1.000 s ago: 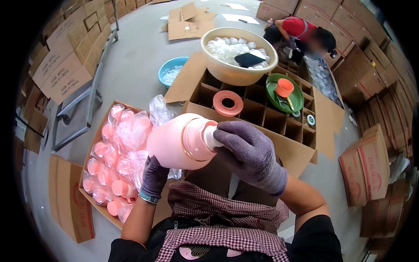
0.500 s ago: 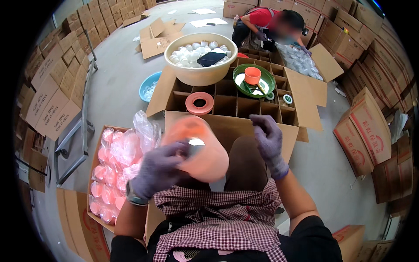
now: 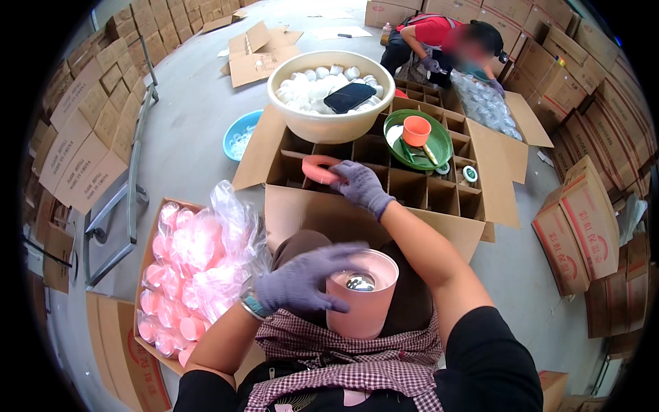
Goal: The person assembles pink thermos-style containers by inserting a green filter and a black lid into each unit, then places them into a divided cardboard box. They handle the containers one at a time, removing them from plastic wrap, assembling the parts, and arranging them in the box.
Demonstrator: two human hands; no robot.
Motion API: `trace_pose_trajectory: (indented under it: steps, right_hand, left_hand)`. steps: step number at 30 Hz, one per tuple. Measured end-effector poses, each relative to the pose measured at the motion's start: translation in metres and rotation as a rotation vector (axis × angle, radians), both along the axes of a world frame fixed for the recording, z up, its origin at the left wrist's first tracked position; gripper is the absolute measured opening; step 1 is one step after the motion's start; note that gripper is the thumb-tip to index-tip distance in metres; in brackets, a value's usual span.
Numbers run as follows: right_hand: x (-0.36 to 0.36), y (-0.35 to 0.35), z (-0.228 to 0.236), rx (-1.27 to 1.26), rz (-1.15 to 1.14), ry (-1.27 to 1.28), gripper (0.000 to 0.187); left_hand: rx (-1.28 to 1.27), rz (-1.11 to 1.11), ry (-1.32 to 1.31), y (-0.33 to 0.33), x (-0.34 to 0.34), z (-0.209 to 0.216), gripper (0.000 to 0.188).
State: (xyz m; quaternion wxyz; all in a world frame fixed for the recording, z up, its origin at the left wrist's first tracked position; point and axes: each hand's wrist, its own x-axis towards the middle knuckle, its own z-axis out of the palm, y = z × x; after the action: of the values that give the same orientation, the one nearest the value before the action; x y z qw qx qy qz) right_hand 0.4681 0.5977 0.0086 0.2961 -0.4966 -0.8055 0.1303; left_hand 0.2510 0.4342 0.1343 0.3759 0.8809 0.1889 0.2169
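A pale pink cylindrical flask body (image 3: 365, 309) stands upright on my lap between my thighs, with something shiny and silver showing inside its round top opening. My left hand (image 3: 305, 278), in a grey-purple knit glove, is beside its rim with the fingers spread, the thumb side near the front wall; whether it touches cannot be told. Ahead, my right hand (image 3: 364, 189), gloved alike, grips the right side of a thick coral-pink ring (image 3: 319, 169). The ring is tilted up over the near left compartments of the divided carton (image 3: 357, 152).
On the carton sit a cream basin (image 3: 329, 127) of white caps with a phone (image 3: 349, 98), and a green tray (image 3: 443, 156) with an orange cup (image 3: 416, 130). Left are bagged pink parts (image 3: 199, 268), a blue bowl (image 3: 230, 141) and a metal trolley (image 3: 130, 199). A co-worker (image 3: 439, 41) crouches beyond.
The pink flask body has gone from tilted in my left hand to upright on my lap. My left hand has loosened; my right hand has reached forward and taken hold of the coral ring.
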Motion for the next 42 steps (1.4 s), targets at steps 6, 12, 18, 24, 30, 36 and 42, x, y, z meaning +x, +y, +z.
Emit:
trace_pose_trajectory:
  steps: [6,12,18,24,30,36,42]
  right_hand:
    - [0.006,-0.091,0.099,-0.43,0.19,0.78,0.028]
    - [0.005,-0.165,0.174,0.156,0.237,0.633,0.046]
    - [-0.004,-0.214,0.193,0.536,0.201,0.065,0.061]
    - [-0.019,-0.217,0.175,-0.181,0.372,1.141,0.031]
    - [-0.008,-0.243,0.19,0.507,0.117,0.332,0.042]
    - [-0.014,-0.238,0.173,-0.094,0.179,0.789,0.045]
    - [-0.02,-0.248,0.186,0.412,0.088,0.34,0.049]
  left_hand:
    - [-0.652,0.69,-0.711,0.02,-0.042,-0.028,0.077]
    - [-1.119,0.311,-0.795,-0.02,-0.012,0.001,0.085]
    - [-0.986,0.188,-0.928,-0.074,0.022,0.042,0.086]
    - [0.922,0.577,-0.186,-0.083,0.04,0.049,0.101]
    - [-0.793,0.132,-0.77,-0.085,0.009,0.064,0.095]
    - [0.791,0.659,-0.263,-0.093,0.018,0.06,0.095]
    - [-0.742,0.258,-0.628,-0.099,0.013,0.064,0.104]
